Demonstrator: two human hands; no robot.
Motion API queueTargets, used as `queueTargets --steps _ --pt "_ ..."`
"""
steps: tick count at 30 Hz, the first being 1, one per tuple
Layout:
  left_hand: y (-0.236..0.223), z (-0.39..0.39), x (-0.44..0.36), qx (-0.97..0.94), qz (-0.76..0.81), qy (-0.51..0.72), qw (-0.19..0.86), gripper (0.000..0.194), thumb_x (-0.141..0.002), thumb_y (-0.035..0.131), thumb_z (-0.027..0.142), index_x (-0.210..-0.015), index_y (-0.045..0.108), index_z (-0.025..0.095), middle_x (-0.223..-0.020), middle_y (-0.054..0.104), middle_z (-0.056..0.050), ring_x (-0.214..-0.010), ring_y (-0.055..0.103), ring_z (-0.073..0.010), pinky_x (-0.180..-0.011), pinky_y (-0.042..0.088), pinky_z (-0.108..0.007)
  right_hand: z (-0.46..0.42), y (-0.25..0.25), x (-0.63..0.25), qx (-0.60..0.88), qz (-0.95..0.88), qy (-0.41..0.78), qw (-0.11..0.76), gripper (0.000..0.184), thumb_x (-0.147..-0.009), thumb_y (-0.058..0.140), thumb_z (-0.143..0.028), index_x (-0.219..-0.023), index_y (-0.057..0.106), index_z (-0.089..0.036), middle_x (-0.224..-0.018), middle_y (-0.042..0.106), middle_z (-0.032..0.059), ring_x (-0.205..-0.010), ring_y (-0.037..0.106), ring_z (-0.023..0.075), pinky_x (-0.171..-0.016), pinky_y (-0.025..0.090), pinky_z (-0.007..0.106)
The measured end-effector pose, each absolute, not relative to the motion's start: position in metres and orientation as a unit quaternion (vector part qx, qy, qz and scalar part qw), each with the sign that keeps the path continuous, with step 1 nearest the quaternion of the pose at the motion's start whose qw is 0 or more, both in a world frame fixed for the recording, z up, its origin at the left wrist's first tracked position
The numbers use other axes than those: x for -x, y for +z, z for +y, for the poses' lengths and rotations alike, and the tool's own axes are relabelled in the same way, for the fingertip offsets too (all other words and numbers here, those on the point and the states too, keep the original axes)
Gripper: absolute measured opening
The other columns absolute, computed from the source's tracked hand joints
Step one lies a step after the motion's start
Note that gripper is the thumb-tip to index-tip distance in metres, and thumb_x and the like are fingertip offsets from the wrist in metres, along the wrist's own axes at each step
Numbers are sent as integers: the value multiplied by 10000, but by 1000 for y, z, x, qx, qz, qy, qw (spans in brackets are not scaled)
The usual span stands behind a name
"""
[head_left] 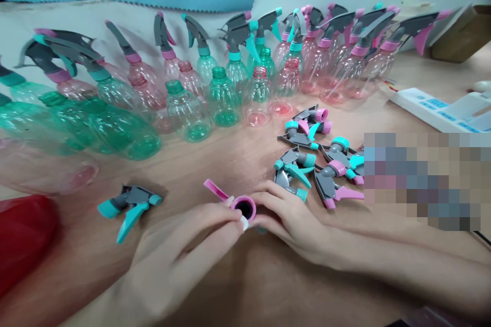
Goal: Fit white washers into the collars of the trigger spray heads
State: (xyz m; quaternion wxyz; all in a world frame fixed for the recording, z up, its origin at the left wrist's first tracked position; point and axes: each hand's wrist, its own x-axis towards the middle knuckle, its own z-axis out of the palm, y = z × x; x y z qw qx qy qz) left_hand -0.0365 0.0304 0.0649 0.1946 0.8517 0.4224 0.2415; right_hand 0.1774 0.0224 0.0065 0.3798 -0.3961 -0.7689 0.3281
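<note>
A trigger spray head with a pink collar (pixel 251 204) and pink trigger (pixel 215 190) is held between both hands, low over the table. The collar's dark opening faces me. My left hand (pixel 184 240) is closed on it from the left, fingertips at the rim. A small white piece (pixel 244 223), perhaps a washer, shows by those fingertips at the collar's lower edge. My right hand (pixel 289 214) is closed round the collar's right side with thumb and fingers. The grey body is mostly hidden. Left of my hands lies a teal-and-grey spray head (pixel 132 204).
Loose spray heads (pixel 295 168) are piled beyond my right hand. Open green bottles (pixel 224 97) and pink bottles (pixel 260 97) stand behind, with capped spray bottles along the wall. A red item (pixel 23 235) lies at left; a white power strip (pixel 437 110) is at right.
</note>
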Motion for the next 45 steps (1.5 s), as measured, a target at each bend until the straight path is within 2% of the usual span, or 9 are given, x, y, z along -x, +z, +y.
queueTargets --steps 3,7,11,20,24,28,34,39,45 --pt "69 22 45 -857 373 318 158 243 -933 458 281 -1049 666 331 -979 728 27 -867 699 -178 -770 590 -279 22 8 -177 402 -753 341 394 171 -927 543 -274 -1022 591 -140 -994 606 57 -920 599 135 -834 534 255" --pt "68 29 38 -849 348 348 193 250 -950 439 279 -1055 662 325 -952 729 22 -843 702 -165 -700 602 -246 20 10 -176 389 -755 347 398 190 -920 563 -226 -1081 560 -126 -1020 625 66 -947 601 134 -867 523 254" --pt "62 44 25 -851 337 348 202 204 -944 471 286 -1010 664 283 -925 727 10 -808 707 -154 -680 604 -233 19 7 -177 364 -771 341 396 219 -923 556 -214 -1122 540 -125 -1070 618 83 -993 596 139 -900 517 265" --pt "66 46 22 -910 228 326 119 180 -858 589 43 -959 640 183 -926 716 -7 -916 669 -135 -808 579 -230 20 8 -176 382 -769 321 399 171 -962 474 -265 -1091 514 -158 -1017 620 79 -952 609 160 -836 557 315" --pt "62 47 24 -913 243 287 157 267 -817 633 14 -1009 632 201 -983 717 8 -989 637 -143 -869 560 -247 20 8 -175 383 -774 309 398 189 -977 433 -290 -1096 503 -161 -1022 623 88 -956 615 172 -827 566 332" --pt "59 49 26 -923 234 267 147 244 -859 600 69 -1052 630 216 -1015 714 -1 -1007 623 -156 -863 557 -271 19 8 -175 389 -780 299 388 219 -983 407 -322 -1097 503 -162 -1027 625 95 -958 623 178 -830 572 343" --pt "63 47 25 -912 273 278 130 241 -847 557 60 -956 644 257 -1116 643 -17 -1079 559 -179 -959 475 -387 18 8 -175 377 -789 294 385 219 -979 428 -288 -1121 502 -138 -1073 630 107 -997 632 169 -862 566 304" --pt "70 48 20 -882 341 262 194 184 -827 586 81 -866 663 243 -1019 638 -5 -950 619 -148 -864 520 -307 16 6 -176 379 -799 274 379 232 -980 426 -298 -1144 496 -150 -1089 628 103 -1004 636 177 -851 575 324" --pt "74 49 17 -854 393 203 276 151 -810 558 113 -837 652 228 -895 639 10 -784 645 -118 -609 539 -188 16 2 -174 375 -816 233 373 275 -979 427 -311 -1152 495 -108 -1079 638 127 -1006 644 194 -822 590 320"
